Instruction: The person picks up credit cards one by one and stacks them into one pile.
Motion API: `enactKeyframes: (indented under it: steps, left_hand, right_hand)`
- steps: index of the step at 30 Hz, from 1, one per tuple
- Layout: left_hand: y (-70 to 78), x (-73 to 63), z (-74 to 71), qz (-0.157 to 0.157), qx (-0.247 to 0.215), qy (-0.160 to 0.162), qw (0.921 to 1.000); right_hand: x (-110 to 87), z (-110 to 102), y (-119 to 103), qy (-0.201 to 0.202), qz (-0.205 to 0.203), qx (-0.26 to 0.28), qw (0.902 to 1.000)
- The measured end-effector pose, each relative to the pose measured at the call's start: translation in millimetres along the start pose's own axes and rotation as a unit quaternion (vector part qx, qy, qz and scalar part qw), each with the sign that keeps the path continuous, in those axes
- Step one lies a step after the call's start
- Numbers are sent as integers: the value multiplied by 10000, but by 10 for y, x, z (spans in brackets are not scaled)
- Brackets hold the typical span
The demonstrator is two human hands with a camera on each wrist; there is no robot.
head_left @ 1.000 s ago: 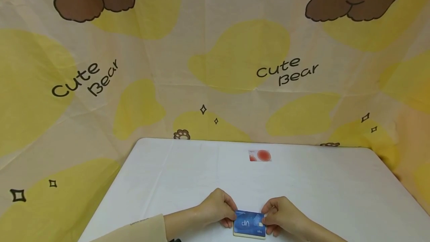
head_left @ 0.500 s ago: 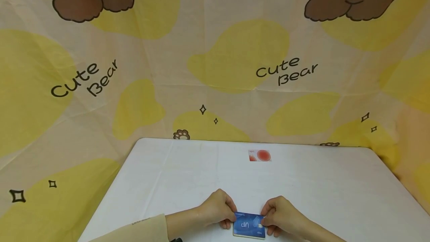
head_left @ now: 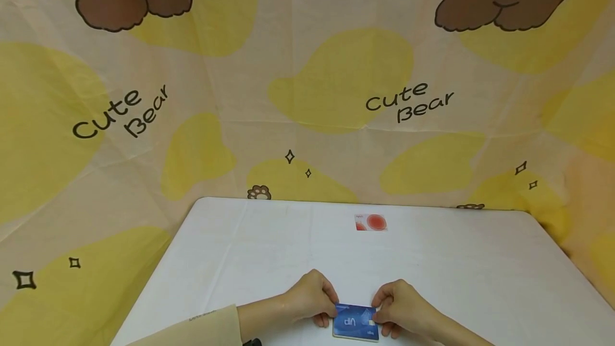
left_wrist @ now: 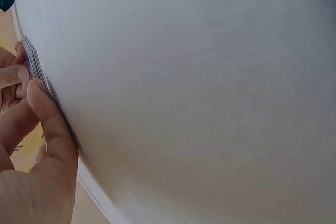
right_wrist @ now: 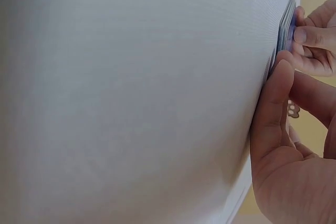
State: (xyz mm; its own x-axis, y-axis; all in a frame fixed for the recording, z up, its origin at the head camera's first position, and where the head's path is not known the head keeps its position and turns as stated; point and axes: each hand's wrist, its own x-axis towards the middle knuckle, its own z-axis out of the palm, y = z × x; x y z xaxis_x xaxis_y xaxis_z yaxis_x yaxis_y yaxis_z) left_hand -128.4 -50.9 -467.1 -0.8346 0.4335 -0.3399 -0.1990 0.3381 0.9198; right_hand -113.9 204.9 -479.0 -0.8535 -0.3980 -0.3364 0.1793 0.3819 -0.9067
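A stack of cards point(head_left: 353, 327) lies near the front of the white table, topped by a blue card with "VIP" and "logo" printed upside down. My left hand point(head_left: 309, 298) pinches the stack's left end between thumb and fingers. At the other end, the thumb and fingers of my right hand point(head_left: 405, 308) grip it too. Both wrist views catch the stack edge-on: several thin card edges point(left_wrist: 32, 61) show in the left one, and the layered edges point(right_wrist: 286, 27) appear in the right one. Fingertips cover parts of both short ends.
A white card with red circles point(head_left: 371, 222) lies flat toward the back of the white table point(head_left: 269, 244). Behind the table hangs a yellow and beige cloth point(head_left: 336, 84) printed with bears and "Cute Bear".
The stack's far edge has lowered slightly and less of its pale front side shows. Both hands keep their grip with only tiny shifts. The red and white card has stayed put.
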Motion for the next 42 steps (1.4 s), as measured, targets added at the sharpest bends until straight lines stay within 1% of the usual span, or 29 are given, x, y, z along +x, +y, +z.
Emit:
enactKeyframes:
  steps: [11, 18, 23, 28, 32, 37, 42]
  left_hand:
    - [5, 9, -5, -37, -93, -50, 9999]
    - [-6, 31, 5, 19, -73, -47, 10000]
    - [-5, 27, 3, -1, -99, -74, 9999]
    - [17, 28, -27, 36, -59, -134, 9999]
    - [80, 47, -105, 166, 158, -80, 9997]
    - [218, 87, -215, 370, 451, 94, 9983]
    - [363, 100, -298, 560, 547, 175, 9968]
  right_hand:
    - [-2, -10, 15, -4, 5, -23, 10000]
    - [-11, -11, 14, 2, 56, -1, 10000]
    - [-15, -10, 3, -7, 50, 10, 10000]
    - [-18, -14, -6, -30, -13, -53, 10000]
    - [-6, -49, -33, 11, -130, -311, 9994]
    - [7, -115, -91, 178, -308, -673, 9971]
    - [-10, -186, -220, 364, -421, -859, 9948]
